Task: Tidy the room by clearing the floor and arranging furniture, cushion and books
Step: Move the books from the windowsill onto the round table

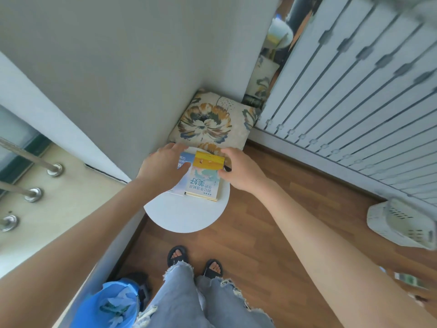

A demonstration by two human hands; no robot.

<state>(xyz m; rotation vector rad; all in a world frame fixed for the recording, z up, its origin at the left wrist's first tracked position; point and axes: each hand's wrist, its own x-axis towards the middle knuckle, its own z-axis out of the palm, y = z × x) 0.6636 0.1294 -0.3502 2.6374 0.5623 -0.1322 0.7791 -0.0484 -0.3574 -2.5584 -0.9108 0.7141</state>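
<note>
From my feed, the top book (203, 183) lies on the round white bench (186, 216), toward its far half, with a yellow band (208, 160) across its far end and its title upside down to me. It sits partly over a lower book (183, 159) with a blue cover, which sticks out to the left.

The right hand (238, 171) grips the top book at its right edge, the thumb on the near side of the yellow band and the fingers curled over the far right corner. The left hand (163, 165) lies palm down on the lower book, fingers fairly straight and spread, the thumb reaching toward the left end of the yellow band. I cannot tell whether that thumb touches the band.

Just beyond the bench a floral cushion (208, 121) lies on the floor (272, 221) in the corner, against the grey wall (130, 67) and beside a white slatted panel (354, 91) on the right. A white basket (399, 223) stands on the floor to the right, well apart from the bench. At the near left I see a blue bag (111, 306) holding crumpled paper. Near centre are frayed jeans (179, 297) and black sandals (177, 255).
</note>
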